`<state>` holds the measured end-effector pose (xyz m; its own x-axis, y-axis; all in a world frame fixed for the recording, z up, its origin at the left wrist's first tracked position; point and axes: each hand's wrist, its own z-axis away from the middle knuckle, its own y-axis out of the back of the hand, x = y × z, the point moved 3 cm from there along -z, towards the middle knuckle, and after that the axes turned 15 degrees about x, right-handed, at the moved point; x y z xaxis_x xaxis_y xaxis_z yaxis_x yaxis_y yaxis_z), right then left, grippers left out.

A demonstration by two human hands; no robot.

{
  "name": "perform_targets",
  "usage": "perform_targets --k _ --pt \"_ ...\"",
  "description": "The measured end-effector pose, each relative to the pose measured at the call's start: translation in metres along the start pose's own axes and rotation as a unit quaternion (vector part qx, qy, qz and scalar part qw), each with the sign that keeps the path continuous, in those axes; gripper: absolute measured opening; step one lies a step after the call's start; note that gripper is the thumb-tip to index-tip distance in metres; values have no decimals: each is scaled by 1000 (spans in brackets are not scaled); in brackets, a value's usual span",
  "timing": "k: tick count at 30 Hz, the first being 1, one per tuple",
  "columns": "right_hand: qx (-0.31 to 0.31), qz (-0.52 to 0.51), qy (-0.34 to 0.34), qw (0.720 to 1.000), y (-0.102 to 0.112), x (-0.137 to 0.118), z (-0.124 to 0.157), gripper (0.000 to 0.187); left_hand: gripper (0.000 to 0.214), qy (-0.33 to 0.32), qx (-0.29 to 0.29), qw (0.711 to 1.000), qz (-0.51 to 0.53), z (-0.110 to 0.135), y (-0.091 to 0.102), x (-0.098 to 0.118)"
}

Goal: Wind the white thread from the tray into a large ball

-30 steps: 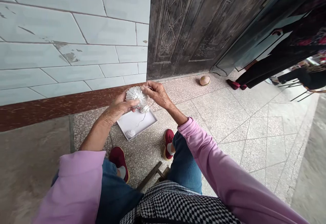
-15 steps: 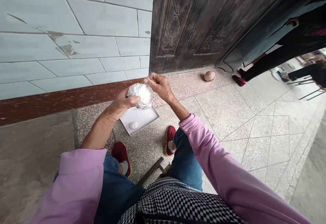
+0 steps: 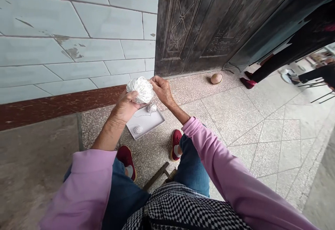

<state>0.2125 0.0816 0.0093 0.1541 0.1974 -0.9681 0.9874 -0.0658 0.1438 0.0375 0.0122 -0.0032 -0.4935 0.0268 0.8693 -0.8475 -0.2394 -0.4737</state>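
A large ball of white yarn (image 3: 141, 89) is held up in front of the wall, with my left hand (image 3: 125, 107) closed around its lower left side and the thumb across its front. My right hand (image 3: 162, 89) is closed in a pinch at the ball's right edge, on the white yarn; the strand itself is too fine to make out there. Below lies a shallow white tray (image 3: 149, 122) on the floor. Inside it are a small white yarn ball (image 3: 138, 129) near the front left and another small ball (image 3: 152, 108) at the back, with a thin strand trailing across the tray.
A tiled wall (image 3: 99, 20) and a dark carved door (image 3: 193, 24) stand ahead. A rounded pinkish object (image 3: 216, 79) lies on the floor by the door. Another person's dark-trousered legs (image 3: 274, 60) are at the right. A wooden stool part (image 3: 157, 176) shows between my legs.
My left hand has turned and shifted the yarn ball slightly up and left. The small ball at the back of the tray now shows. My right hand stays at the ball's edge.
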Motion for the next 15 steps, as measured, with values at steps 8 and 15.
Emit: perform_targets --k 8,15 --pt "-113 51 10 992 -16 2 41 40 74 -37 67 997 -11 -8 25 10" --pt "-257 37 19 966 -20 -19 66 37 81 -174 172 956 -162 -20 46 13"
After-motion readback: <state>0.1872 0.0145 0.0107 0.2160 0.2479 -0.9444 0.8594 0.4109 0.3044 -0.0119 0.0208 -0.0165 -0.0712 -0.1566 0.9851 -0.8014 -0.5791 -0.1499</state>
